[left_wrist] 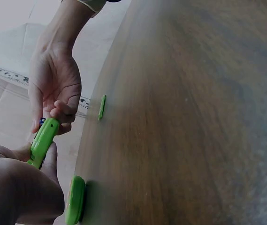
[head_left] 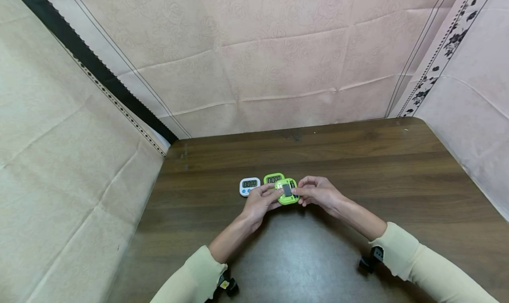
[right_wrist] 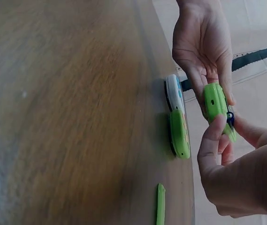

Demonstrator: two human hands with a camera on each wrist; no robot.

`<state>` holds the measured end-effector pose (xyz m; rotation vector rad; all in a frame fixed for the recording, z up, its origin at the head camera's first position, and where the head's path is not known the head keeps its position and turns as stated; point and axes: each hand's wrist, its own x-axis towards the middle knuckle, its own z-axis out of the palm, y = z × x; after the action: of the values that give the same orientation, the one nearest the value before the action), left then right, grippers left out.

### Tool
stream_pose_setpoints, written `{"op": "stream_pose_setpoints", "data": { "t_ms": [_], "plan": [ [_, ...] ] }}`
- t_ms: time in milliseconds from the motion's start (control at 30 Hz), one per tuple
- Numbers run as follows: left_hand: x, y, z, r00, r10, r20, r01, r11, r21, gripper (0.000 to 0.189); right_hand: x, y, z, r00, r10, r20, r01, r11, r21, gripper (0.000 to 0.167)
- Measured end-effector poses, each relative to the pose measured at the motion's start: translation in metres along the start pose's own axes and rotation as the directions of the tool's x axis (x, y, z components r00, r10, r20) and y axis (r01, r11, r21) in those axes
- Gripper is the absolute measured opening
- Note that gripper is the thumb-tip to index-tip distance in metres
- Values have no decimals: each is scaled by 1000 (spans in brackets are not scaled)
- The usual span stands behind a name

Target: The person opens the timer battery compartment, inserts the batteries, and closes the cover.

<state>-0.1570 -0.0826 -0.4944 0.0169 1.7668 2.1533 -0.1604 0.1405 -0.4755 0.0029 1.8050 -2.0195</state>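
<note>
A green digital timer casing [head_left: 287,199] is held above the table between both hands, with a grey rectangle on its upper face. My left hand [head_left: 259,204] grips its left side, thumb on top and fingers beneath. At the opposite edge, my right hand [head_left: 321,194] pinches the casing with thumb and fingers. A small dark blue part [right_wrist: 230,118] shows at that edge, close by the right thumb. Just behind the held casing, a second green timer [head_left: 273,178] lies on the table. Left of it lies a white timer [head_left: 249,184] with blue buttons.
A thin green strip-like piece [right_wrist: 160,204] rests on the wooden table [head_left: 214,161], off toward the right hand's side. Pale patterned cloth [head_left: 278,73] hangs behind the table and along both sides. Dark wrist cameras [head_left: 371,259] sit at the sleeve cuffs.
</note>
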Motion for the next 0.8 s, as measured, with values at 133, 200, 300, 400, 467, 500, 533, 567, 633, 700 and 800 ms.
{"op": "stream_pose_setpoints", "data": {
  "t_ms": [133,200,300,400,467,500,533,567,633,700,800],
  "plan": [
    [-1,0,0,1000,-27,3,27,999,-29,46,2,2,-1,999,-41,-20,39,994,-98,26],
    [-1,1,0,999,-38,12,38,999,-39,47,2,3,-3,996,-83,-23,78,985,-153,35],
    [-2,3,1,998,-48,32,49,998,-45,48,1,4,-8,984,-176,32,179,956,-232,51],
    [-3,5,2,998,-58,40,60,997,-46,51,0,4,-15,948,-273,161,309,910,-278,63],
    [-4,6,3,997,-62,43,64,997,-48,51,0,5,-19,915,-318,250,384,876,-291,67],
    [-5,7,4,997,-62,45,64,997,-47,51,0,5,-20,899,-333,283,412,861,-297,69],
    [-5,8,4,997,-63,46,65,997,-48,51,0,5,-21,889,-343,304,432,849,-304,69],
    [-6,8,5,997,-63,48,65,997,-50,51,0,5,-22,882,-348,316,443,841,-311,69],
    [-7,10,6,997,-61,52,64,997,-50,50,-1,5,-22,878,-355,321,453,833,-317,67],
    [-7,11,7,997,-60,50,62,997,-51,50,-1,4,-21,881,-355,315,446,844,-298,64],
    [-7,13,7,998,-48,42,50,998,-49,48,-2,2,-19,882,-358,307,435,870,-234,63]
  ]
}}
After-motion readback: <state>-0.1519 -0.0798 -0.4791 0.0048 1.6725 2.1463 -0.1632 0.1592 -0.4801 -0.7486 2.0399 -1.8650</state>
